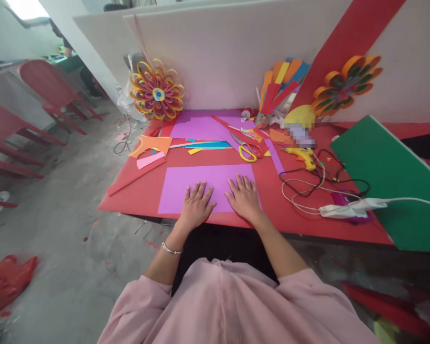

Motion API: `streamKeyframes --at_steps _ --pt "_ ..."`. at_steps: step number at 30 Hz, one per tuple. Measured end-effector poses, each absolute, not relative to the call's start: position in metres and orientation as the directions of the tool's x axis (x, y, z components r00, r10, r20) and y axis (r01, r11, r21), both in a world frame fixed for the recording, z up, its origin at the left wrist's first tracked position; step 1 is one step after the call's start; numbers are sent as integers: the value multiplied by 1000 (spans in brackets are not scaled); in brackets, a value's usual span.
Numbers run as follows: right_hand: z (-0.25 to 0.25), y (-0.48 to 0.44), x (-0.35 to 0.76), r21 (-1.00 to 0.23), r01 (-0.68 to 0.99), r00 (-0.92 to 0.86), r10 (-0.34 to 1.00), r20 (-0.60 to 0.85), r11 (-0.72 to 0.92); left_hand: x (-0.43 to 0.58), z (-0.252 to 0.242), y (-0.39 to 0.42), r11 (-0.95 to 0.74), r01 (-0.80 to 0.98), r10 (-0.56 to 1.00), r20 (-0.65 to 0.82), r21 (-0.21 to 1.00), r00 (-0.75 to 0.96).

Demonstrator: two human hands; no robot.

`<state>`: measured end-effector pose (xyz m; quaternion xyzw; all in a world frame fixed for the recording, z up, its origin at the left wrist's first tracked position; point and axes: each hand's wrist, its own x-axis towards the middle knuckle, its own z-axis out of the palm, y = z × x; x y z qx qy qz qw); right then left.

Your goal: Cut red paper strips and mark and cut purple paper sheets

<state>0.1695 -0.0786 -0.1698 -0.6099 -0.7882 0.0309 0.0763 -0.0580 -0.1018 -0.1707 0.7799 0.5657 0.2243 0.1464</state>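
A purple sheet of paper point(215, 184) lies flat near the front edge of the red-covered table point(129, 191). My left hand point(197, 205) rests palm down on its middle-left part, fingers spread. On the sheet's right part lies my right hand point(244, 197), also palm down with fingers apart. Neither hand grips anything. Just beyond the sheet, scissors point(248, 152) with yellow and red handles lie on the table. A purple paper strip point(274, 156) sits to the right of the sheet.
Paper offcuts, including an orange piece point(152, 145), lie behind the sheet. At right are a yellow glue gun point(303, 156), tangled cords, a white power strip point(347, 209) and a green board point(390, 186). Paper flowers point(158, 94) and a holder of paper strips point(277, 86) stand at the back.
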Motion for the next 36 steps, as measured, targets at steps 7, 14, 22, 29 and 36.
streamKeyframes --at_steps 7,14,22,29,36 --pt "-168 -73 168 -163 955 -235 967 97 248 -56 -164 -103 -344 933 938 83 108 336" --pt "-163 -75 170 -167 955 -241 969 43 245 -56 -169 -103 -333 936 940 117 118 320" --pt "-117 -25 143 -172 942 -308 945 -111 287 -56 -174 -104 -355 928 929 153 115 336" --pt "-100 87 147 -105 982 -154 988 9 154 -56 -177 -107 -372 920 916 211 126 342" --pt "-120 148 171 -51 990 -128 991 41 130 -56 -179 -109 -382 915 903 262 131 340"
